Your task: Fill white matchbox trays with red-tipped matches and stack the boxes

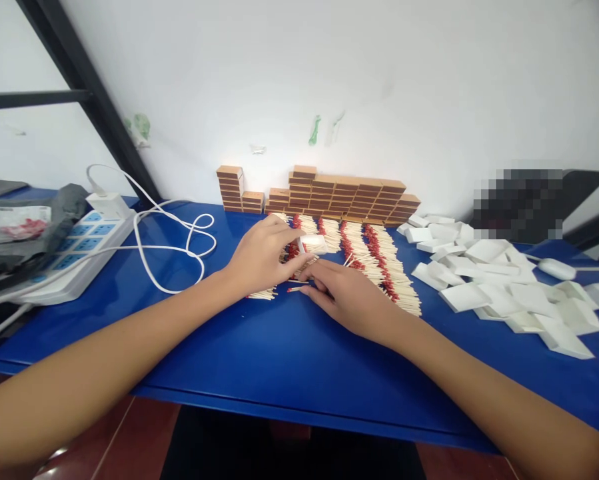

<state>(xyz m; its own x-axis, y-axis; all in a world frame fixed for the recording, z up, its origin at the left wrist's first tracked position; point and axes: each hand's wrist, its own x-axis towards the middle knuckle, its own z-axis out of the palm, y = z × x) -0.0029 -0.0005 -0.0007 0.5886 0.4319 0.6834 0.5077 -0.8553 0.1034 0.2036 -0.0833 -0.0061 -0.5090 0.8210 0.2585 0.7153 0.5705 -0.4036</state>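
Observation:
My left hand (265, 250) grips a small white matchbox tray (313, 241) between thumb and fingers, tilted above the matches. Some matches show inside the tray. Just right of it, my right hand (346, 293) is closed, with a red-tipped match (295, 289) sticking out from its thumb and forefinger. Whether more matches are in that hand cannot be made out. Beneath and behind both hands, loose red-headed matches (379, 263) lie in several rows on the blue table (279, 360). My hands cover part of these rows.
Brown matchboxes (349, 195) are stacked along the wall. At the right lies a heap of white matchbox trays (509, 287), with a dark object behind it. A power strip (86, 243) with white cables (144, 250) and dark bags (39, 227) occupies the left side.

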